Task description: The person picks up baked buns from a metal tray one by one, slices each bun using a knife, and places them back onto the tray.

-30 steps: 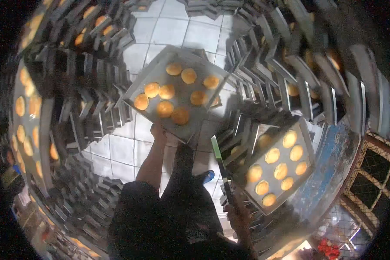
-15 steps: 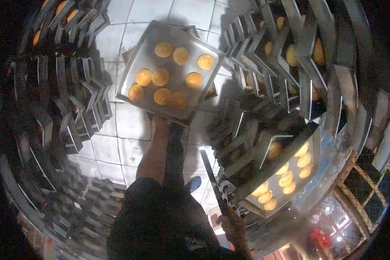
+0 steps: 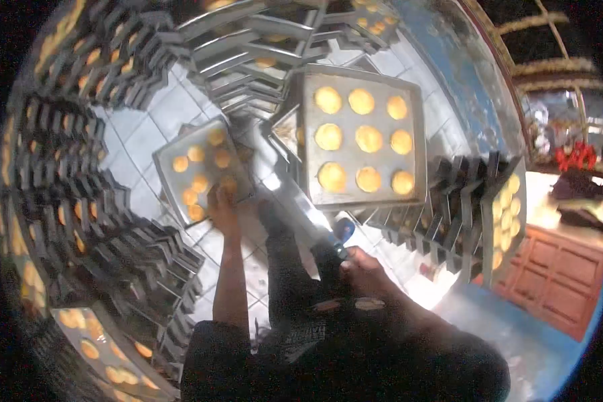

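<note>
Left hand [image 3: 222, 205]: while I grip the tray [image 3: 174, 184] at five o'clock, buns [image 3: 195, 153] lie inside.
Right hand [image 3: 363, 266]: closed round a blade [image 3: 309, 212].

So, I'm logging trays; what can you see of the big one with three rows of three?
The tray looks like grey metal, nearly square, with a low raised rim. It lies face up beyond the right hand, bearing nine separate round golden pastries. Neither it nor the left hand touches the tray; its support is mostly hidden.
</note>
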### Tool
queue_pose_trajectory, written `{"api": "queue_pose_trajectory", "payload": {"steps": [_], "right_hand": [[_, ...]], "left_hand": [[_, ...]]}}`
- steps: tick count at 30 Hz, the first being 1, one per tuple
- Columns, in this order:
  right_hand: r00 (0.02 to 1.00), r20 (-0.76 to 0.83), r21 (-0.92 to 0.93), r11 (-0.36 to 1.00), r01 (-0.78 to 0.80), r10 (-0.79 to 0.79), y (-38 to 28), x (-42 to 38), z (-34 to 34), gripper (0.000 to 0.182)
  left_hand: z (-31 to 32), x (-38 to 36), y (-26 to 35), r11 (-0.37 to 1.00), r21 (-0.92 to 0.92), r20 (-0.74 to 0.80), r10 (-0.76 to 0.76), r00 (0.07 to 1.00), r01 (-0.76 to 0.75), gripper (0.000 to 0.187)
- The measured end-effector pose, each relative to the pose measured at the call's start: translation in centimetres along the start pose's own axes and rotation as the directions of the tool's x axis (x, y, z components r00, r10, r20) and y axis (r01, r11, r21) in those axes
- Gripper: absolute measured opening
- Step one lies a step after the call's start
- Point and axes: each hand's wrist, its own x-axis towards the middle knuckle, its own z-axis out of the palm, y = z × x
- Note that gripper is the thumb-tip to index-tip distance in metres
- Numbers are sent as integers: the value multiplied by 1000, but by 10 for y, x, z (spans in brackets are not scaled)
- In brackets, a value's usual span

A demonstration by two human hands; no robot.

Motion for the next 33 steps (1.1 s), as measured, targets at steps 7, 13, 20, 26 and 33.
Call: {"api": "queue_pose_trajectory", "payload": {"steps": [7,13,20,26,33], "right_hand": [[965,-44,-384,896,222,-258,55,-75,-131,37],[860,-272,-378,870,317,-431,84,-140,-211,18],[859,-270,-476,836,274,-435,82,-153,-276,24],[711,-231,-418,727,544,-665,59,-119,-269,23],[598,18,-382,548,744,-801,-17,-79,-231,32]], "left_hand": [[225,-91,105,664,509,674,89,733,-548,41],[299,-94,16,298,864,425,3,905,-407,59],[304,-165,20,542,756,437,-1,900,-366,68],[317,-186,44,862,507,339,-185,922,-14,65],[357,-188,146,637,-643,462,-121,879,425,53]]}}
